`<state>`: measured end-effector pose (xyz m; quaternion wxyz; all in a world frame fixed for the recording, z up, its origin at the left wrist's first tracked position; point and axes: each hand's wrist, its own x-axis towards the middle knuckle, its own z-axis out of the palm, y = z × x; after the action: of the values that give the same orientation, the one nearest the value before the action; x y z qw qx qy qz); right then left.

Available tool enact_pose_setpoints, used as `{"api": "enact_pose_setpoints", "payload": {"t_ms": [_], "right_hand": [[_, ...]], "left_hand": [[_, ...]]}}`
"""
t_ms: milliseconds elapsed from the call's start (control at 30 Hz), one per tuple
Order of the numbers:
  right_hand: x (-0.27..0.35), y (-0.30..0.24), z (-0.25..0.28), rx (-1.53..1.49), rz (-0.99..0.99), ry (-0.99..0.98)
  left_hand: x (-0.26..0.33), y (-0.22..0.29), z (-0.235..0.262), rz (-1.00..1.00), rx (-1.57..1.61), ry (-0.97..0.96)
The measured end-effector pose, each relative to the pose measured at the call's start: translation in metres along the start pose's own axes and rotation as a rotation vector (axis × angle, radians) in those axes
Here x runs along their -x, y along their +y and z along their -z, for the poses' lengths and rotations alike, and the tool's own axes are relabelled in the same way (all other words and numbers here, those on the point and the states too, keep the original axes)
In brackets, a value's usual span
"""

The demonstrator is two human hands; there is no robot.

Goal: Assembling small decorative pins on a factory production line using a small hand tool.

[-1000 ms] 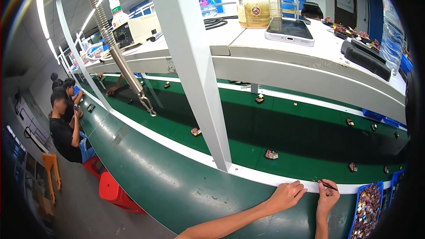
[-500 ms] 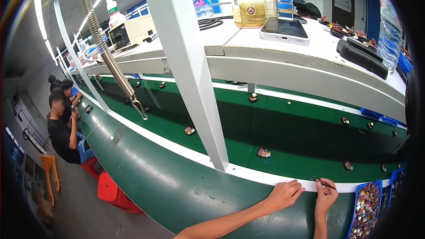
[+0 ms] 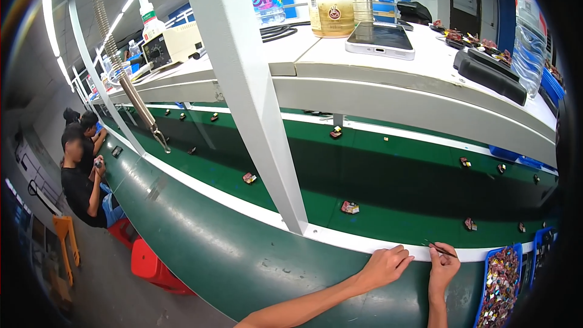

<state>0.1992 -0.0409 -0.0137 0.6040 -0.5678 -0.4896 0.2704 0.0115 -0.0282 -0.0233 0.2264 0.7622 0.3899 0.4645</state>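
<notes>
My right hand (image 3: 442, 270) pinches dark, slim tweezers (image 3: 443, 250), their thin tips pointing left over the white rail (image 3: 355, 240) of the bench. Just left of it is my left hand (image 3: 387, 266), fingers curled and thumb pressed to the forefinger. Whatever those fingers hold, if anything, is too small to make out. Both hands are over the far edge of the green worktop (image 3: 243, 237). To the right of my right hand, a blue bin (image 3: 484, 291) holds a heap of small components (image 3: 503, 285) in red, white and yellow.
Beyond the rail, a green conveyor belt (image 3: 316, 188) carries several small assemblies (image 3: 350, 207). A white post (image 3: 246, 85) rises from the rail. A coil spring with a hook (image 3: 138, 106) hangs left. The shelf above holds a phone (image 3: 381, 39) and bottles (image 3: 328, 3). People (image 3: 82, 173) sit far left.
The whole view has shifted slightly, so most things appear a little further left. The hanging spring has swung left. My hands keep nearly the same pose, the tweezers still in my right.
</notes>
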Motion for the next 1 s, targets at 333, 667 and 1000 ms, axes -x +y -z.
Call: {"api": "enact_pose_setpoints", "payload": {"t_ms": [333,667,1000], "right_hand": [[0.000,0.002,0.004,-0.015,-0.015,0.008],[-0.001,0.001,0.007,0.009,-0.012,-0.041],[-0.002,0.005,0.010,-0.002,-0.010,-0.035]], "left_hand": [[-0.001,0.001,-0.004,0.011,-0.013,-0.010],[-0.001,0.002,-0.006,-0.001,-0.027,-0.011],[-0.002,0.003,-0.008,-0.004,-0.021,-0.011]]}}
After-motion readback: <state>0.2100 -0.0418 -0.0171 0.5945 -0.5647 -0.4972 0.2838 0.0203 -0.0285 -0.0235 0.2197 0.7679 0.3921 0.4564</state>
